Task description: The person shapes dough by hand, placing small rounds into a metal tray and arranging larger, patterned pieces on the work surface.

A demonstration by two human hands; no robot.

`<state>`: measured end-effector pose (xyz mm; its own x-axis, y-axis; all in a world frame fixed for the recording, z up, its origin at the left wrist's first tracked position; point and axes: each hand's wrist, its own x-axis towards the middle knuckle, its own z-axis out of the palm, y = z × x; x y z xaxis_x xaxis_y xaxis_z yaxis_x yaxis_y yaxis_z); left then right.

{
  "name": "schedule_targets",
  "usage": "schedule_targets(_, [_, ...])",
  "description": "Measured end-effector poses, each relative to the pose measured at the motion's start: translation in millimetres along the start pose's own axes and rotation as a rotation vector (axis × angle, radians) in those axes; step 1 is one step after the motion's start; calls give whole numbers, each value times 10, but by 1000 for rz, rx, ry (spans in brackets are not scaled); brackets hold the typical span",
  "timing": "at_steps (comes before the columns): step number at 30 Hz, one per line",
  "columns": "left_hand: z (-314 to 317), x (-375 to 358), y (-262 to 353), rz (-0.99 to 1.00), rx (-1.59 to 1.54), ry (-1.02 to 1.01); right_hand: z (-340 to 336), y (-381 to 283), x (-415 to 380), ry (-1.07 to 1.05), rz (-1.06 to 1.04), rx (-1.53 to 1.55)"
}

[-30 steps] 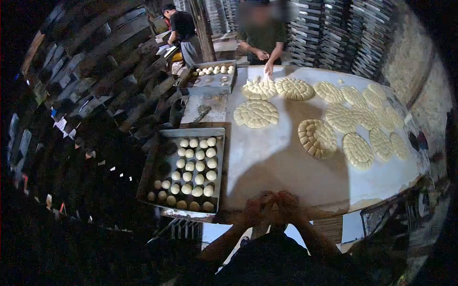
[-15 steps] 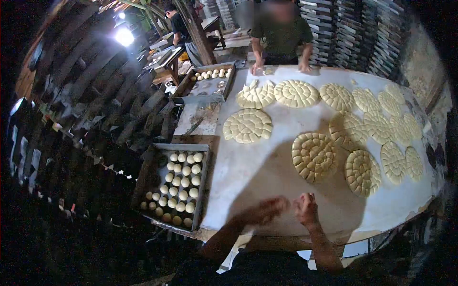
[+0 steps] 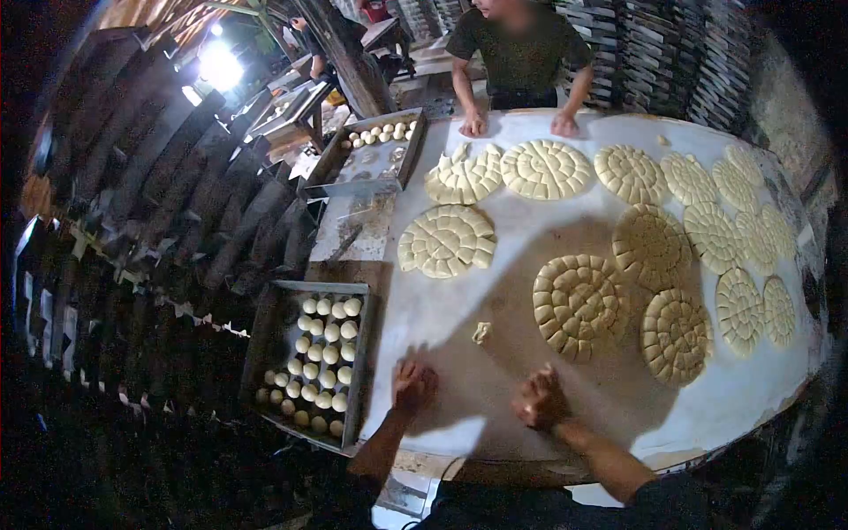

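Observation:
My left hand (image 3: 413,385) is at the near left of the white table (image 3: 424,305), fingers curled down against its top; anything under them is hidden. To its right, my right hand (image 3: 541,397) is closed on the tabletop, with its contents hidden. A small dough piece (image 3: 481,333) lies beyond and between both hands. Past my right hand lies a scored dough round (image 3: 579,305), with another scored round (image 3: 676,336) to its right.
A tray of dough balls (image 3: 371,305) stands at the left, with a second tray (image 3: 413,146) farther back. Several more scored rounds (image 3: 545,170) cover the far and right parts. A person (image 3: 521,53) stands across the table, both hands on its edge.
My hands have moved apart, the left one toward the tray. The small dough piece now shows on the table beyond them. The view has shifted slightly.

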<state>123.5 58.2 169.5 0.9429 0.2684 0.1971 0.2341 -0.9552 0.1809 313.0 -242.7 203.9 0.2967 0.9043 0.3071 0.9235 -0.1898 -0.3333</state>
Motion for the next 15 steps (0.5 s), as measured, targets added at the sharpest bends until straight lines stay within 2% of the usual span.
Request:
schedule_targets(2, [-392,544,655,-190,-167,38,193,-232,331,161,145,112])
schedule_targets(3, [-472,611,857,-276,-200,53,429,-324,299,148,121,44])
schedule_targets(4, [-447,542,898,-157,-152,0,721,-397,211,139,91,-28])
schedule_targets(6, [-367,194,967,82,-54,-113,493,-764,122,108,46,-41])
schedule_targets(9, [148,-583,363,43,-261,-138,470,-402,-392,-277,-294,-3])
schedule_targets(10, [6,-675,153,-87,-332,-154,527,-105,-526,-210,-167,138])
schedule_targets(12, [10,-607,-151,-213,-262,21,352,120,-286,-79,60,196])
schedule_targets(13, [-38,-377,-188,-175,-211,103,107,91,93,-16,155,113])
schedule_targets(14, [-86,-149,-223,-141,-155,186,203,55,356,126,209,33])
schedule_targets(15, [-311,116,-31,-94,-182,169,335,-27,550,265,254,-46])
